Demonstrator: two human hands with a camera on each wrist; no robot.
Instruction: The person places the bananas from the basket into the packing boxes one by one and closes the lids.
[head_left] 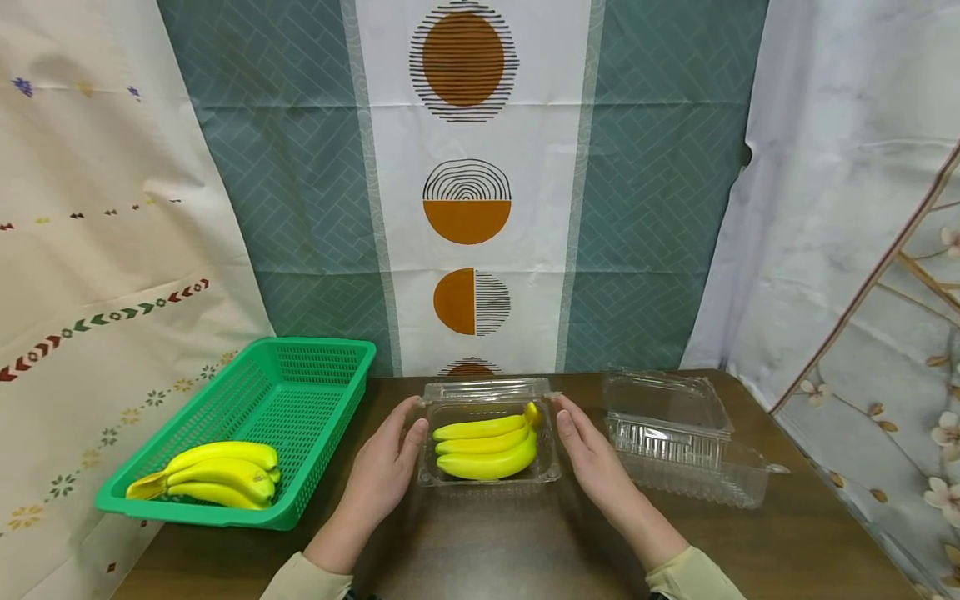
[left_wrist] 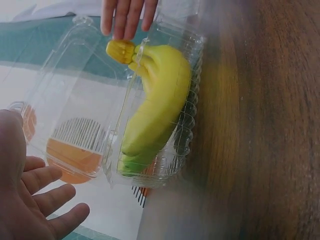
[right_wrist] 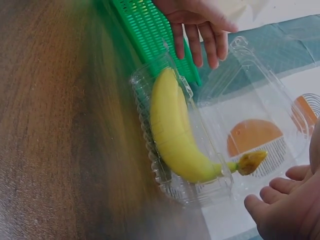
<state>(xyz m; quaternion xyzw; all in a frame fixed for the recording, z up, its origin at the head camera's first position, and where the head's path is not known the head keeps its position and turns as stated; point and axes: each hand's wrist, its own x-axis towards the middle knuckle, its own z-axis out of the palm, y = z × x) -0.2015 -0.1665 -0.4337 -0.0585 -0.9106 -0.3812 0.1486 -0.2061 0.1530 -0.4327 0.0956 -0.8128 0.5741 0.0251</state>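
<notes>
A clear plastic clamshell box [head_left: 489,481] sits on the table before me, its hinged lid [left_wrist: 75,100] raised at the back. Inside lies a bunch of yellow bananas [head_left: 483,450], greenish at the tips, with its stem at the right, poking up past the rim. My left hand [head_left: 382,462] is at the box's left side, fingers loosely extended and spread near the lid. On the opposite side is my right hand [head_left: 596,462], its fingers likewise loose and nearly straight. Neither holds anything; whether fingertips touch the lid I cannot tell.
A green plastic basket [head_left: 315,400] stands at the left, with another banana bunch [head_left: 217,475] at its near end. To the right are more clear plastic boxes [head_left: 690,450], stacked or nested. Patterned cloths [head_left: 645,208] hang behind the brown table [head_left: 480,550] and along both sides.
</notes>
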